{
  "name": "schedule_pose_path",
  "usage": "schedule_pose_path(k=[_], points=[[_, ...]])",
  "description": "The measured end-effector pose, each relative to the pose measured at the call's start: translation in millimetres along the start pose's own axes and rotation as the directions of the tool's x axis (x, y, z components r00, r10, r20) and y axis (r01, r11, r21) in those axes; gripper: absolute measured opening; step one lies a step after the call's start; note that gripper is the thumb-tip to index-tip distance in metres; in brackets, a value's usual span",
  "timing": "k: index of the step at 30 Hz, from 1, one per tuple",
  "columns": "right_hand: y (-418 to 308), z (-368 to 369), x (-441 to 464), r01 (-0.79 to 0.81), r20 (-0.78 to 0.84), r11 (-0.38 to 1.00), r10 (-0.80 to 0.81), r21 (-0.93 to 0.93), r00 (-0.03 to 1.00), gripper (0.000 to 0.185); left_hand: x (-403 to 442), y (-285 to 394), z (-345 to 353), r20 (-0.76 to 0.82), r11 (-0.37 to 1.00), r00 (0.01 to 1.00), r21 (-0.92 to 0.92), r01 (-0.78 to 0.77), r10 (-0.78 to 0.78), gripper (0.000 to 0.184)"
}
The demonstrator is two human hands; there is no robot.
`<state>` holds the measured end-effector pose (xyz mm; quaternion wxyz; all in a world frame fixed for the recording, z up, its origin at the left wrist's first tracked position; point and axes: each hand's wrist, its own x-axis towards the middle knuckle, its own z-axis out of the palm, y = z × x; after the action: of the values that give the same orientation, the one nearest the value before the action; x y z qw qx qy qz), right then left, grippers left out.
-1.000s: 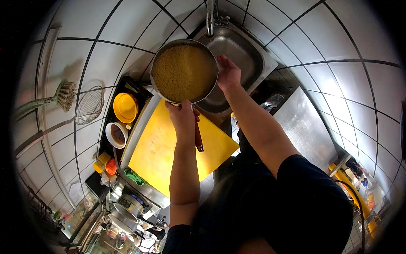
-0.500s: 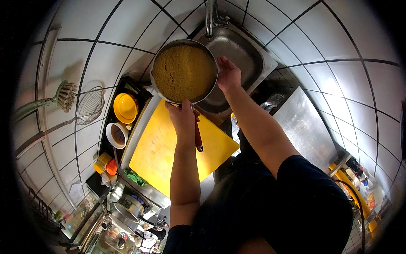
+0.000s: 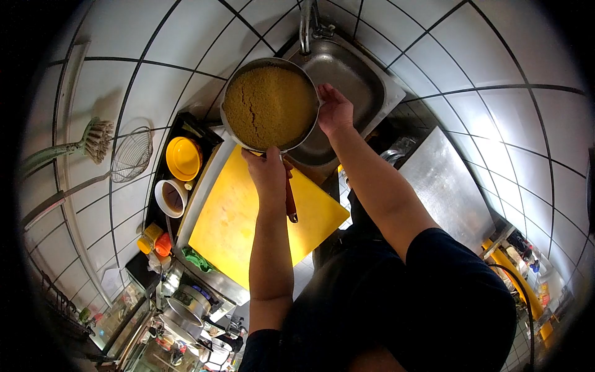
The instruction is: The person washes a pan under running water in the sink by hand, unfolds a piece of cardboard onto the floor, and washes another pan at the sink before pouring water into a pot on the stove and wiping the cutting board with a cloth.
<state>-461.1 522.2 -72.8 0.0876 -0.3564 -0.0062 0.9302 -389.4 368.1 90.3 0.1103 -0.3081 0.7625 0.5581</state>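
Observation:
A round metal saucepan (image 3: 227, 118) is raised over the corner of the yellow cutting board and the edge of the sink. It is filled with a yellow-brown grainy mass (image 3: 268, 102), with a crack running through its left part. My left hand (image 3: 266, 170) is closed around the pan's reddish-brown handle (image 3: 290, 201), close to the rim. At the pan's right side is my right hand (image 3: 335, 108), its fingers stretched out and the palm side turned to the wall of the pan. The contact there is partly hidden.
Beneath lies a yellow cutting board (image 3: 248, 223); a steel sink (image 3: 356, 80) with a tap (image 3: 306, 31) is behind. Left stand a yellow bowl (image 3: 183, 159) and a white cup (image 3: 170, 198). A wire skimmer (image 3: 133, 155) and a brush (image 3: 93, 142) hang on the tiled wall.
Hardly anything differs. The crack in the grainy mass looks slightly longer and wider; both hands and the pan keep their places.

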Motion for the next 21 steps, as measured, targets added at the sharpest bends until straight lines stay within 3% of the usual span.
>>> schedule_pose_path(k=[3, 6, 10, 13, 21], points=[[0, -4, 3, 0.009, 0.009, 1.0, -0.009, -0.004, 1.0, 0.035, -1, 1, 1, 0.002, 1.0, 1.0, 0.007, 0.017, -0.017, 0.041], [0, -7, 5, 0.008, 0.034, 1.0, -0.008, -0.002, 0.999, 0.037, 0, 0, 0, 0.016, 1.0, 1.0, 0.02, -0.021, 0.021, 0.058], [0, -7, 4, 0.021, 0.039, 1.0, -0.021, -0.014, 0.999, 0.038, -1, 1, 2, 0.0, 0.999, 0.999, 0.026, -0.034, 0.034, 0.057], [-1, -6, 3, 0.012, 0.001, 0.999, -0.012, -0.044, 1.0, 0.026, -1, 2, 1, 0.004, 0.999, 1.0, 0.043, -0.029, 0.029, 0.057], [-2, -11, 7, -0.002, 0.009, 1.0, 0.002, -0.01, 1.0, 0.031, -4, 8, 4, 0.0, 0.998, 1.0, 0.067, -0.015, 0.015, 0.058]])
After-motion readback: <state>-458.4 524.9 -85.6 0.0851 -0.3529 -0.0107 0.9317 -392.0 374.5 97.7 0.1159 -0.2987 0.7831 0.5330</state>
